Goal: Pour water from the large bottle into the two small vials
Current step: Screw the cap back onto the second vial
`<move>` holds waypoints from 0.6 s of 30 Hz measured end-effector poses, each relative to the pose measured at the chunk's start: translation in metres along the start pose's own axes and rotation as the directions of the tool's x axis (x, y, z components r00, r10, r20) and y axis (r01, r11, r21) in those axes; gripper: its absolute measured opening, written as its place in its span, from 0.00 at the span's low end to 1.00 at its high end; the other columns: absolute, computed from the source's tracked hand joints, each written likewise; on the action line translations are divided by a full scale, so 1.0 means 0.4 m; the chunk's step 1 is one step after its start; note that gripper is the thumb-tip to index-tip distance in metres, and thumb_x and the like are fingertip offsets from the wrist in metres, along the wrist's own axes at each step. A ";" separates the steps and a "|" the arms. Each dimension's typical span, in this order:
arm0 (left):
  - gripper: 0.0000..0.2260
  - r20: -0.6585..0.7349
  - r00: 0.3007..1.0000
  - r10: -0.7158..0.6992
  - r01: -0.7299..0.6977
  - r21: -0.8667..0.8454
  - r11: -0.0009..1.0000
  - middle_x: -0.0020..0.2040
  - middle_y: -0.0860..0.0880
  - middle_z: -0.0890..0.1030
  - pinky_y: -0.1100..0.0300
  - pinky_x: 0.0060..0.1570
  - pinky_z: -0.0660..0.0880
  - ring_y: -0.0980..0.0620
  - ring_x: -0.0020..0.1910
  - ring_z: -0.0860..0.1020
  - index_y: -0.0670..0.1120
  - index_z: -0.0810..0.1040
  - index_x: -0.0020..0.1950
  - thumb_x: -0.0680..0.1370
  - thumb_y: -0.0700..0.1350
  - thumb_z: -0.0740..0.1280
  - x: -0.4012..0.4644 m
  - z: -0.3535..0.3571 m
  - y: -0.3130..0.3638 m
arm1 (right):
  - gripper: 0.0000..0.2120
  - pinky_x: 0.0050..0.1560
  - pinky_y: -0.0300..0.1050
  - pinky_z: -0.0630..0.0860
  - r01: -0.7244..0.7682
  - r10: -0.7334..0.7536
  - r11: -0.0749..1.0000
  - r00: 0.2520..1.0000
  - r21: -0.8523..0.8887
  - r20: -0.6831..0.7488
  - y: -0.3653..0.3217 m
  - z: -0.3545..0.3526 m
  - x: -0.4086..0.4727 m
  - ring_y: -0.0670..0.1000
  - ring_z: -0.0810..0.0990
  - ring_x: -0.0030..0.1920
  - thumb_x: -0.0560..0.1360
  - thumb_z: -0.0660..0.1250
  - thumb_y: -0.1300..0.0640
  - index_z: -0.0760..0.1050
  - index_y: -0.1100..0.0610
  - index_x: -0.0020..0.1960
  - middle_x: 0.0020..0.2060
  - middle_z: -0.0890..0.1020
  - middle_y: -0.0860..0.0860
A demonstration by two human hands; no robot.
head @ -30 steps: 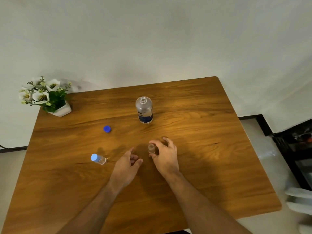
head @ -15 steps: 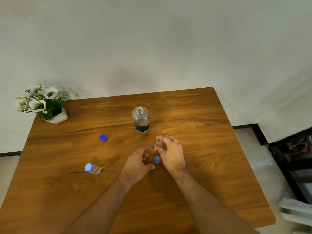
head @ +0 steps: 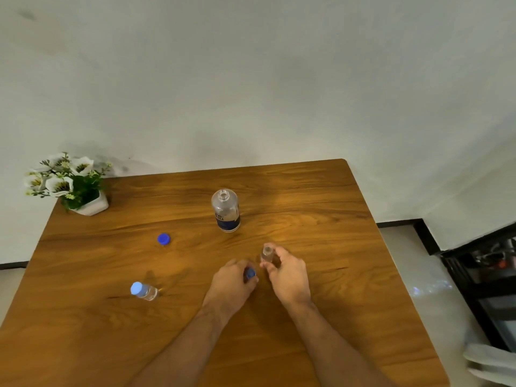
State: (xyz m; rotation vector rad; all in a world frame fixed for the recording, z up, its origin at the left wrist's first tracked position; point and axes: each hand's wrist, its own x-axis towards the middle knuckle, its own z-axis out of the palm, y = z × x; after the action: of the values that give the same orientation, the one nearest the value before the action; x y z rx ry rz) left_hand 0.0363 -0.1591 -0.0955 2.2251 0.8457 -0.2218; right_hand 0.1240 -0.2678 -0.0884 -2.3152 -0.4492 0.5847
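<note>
The large clear bottle (head: 226,210) with a blue label stands uncapped at the table's middle. Its blue cap (head: 163,239) lies to the left. My right hand (head: 286,272) grips an uncapped small vial (head: 267,253), upright on the table in front of the bottle. My left hand (head: 233,283) lies just left of it, fingers closed around a small blue vial cap (head: 250,273). A second small vial (head: 143,290) with a light blue cap stands near the left, apart from both hands.
A white pot with artificial flowers (head: 73,185) sits at the far left corner of the wooden table (head: 321,219). A white wall runs behind. Dark furniture (head: 485,275) stands on the floor to the right.
The small blue cap has come off the vial and now sits in my left hand's fingers. My right hand keeps hold of the vial. The camera has tilted up.
</note>
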 end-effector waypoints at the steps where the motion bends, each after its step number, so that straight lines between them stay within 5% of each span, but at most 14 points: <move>1: 0.09 -0.037 0.999 -0.014 0.012 -0.040 0.999 0.54 0.58 0.76 0.62 0.55 0.77 0.59 0.51 0.76 0.58 0.76 0.56 0.77 0.50 0.70 -0.004 -0.012 0.007 | 0.22 0.62 0.36 0.73 0.004 -0.004 1.000 1.000 0.005 0.007 -0.009 -0.007 -0.004 0.42 0.79 0.59 0.77 0.70 0.57 0.73 0.48 0.69 0.59 0.82 0.44; 5: 0.10 -0.188 0.982 -0.026 -0.021 -0.246 0.969 0.48 0.57 0.79 0.66 0.46 0.78 0.60 0.46 0.79 0.56 0.76 0.52 0.75 0.46 0.73 -0.023 -0.105 0.040 | 0.21 0.53 0.26 0.70 0.073 -0.073 0.997 0.997 0.022 0.013 -0.070 -0.047 -0.019 0.37 0.79 0.50 0.78 0.69 0.58 0.73 0.49 0.70 0.61 0.81 0.44; 8: 0.11 -0.290 0.956 0.039 -0.137 -0.326 0.935 0.50 0.58 0.81 0.70 0.46 0.76 0.62 0.47 0.79 0.54 0.79 0.56 0.75 0.44 0.71 -0.039 -0.197 0.056 | 0.15 0.41 0.19 0.68 0.174 -0.173 0.984 0.985 0.048 -0.023 -0.139 -0.075 -0.028 0.36 0.77 0.42 0.78 0.69 0.58 0.78 0.51 0.64 0.52 0.81 0.43; 11: 0.10 -0.340 0.938 0.064 -0.221 -0.446 0.868 0.54 0.55 0.82 0.62 0.51 0.79 0.56 0.52 0.80 0.52 0.83 0.56 0.76 0.43 0.69 -0.055 -0.291 0.078 | 0.04 0.40 0.28 0.75 0.248 -0.243 0.961 0.968 0.125 -0.057 -0.226 -0.100 -0.041 0.39 0.81 0.43 0.78 0.68 0.50 0.81 0.46 0.52 0.44 0.83 0.41; 14: 0.10 -0.398 0.911 0.108 -0.330 -0.547 0.769 0.49 0.53 0.85 0.58 0.49 0.81 0.52 0.50 0.83 0.51 0.85 0.51 0.76 0.40 0.67 -0.085 -0.396 0.123 | 0.10 0.40 0.37 0.80 0.271 -0.252 0.941 0.961 0.202 -0.115 -0.327 -0.127 -0.051 0.43 0.82 0.42 0.79 0.65 0.44 0.80 0.48 0.47 0.42 0.83 0.44; 18: 0.09 -0.527 0.841 0.126 -0.472 -0.597 0.649 0.49 0.51 0.85 0.57 0.49 0.82 0.48 0.48 0.83 0.47 0.84 0.51 0.77 0.36 0.67 -0.140 -0.547 0.216 | 0.10 0.40 0.32 0.76 0.368 -0.329 0.915 0.918 0.167 -0.220 -0.461 -0.194 -0.070 0.43 0.83 0.43 0.80 0.64 0.45 0.80 0.50 0.51 0.43 0.83 0.45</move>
State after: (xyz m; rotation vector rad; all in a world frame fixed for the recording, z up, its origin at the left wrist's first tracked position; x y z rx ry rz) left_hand 0.0280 -0.0806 0.1328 1.6187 0.5994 0.7146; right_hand 0.1132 -0.1943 0.0996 -2.0039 -0.6628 0.2217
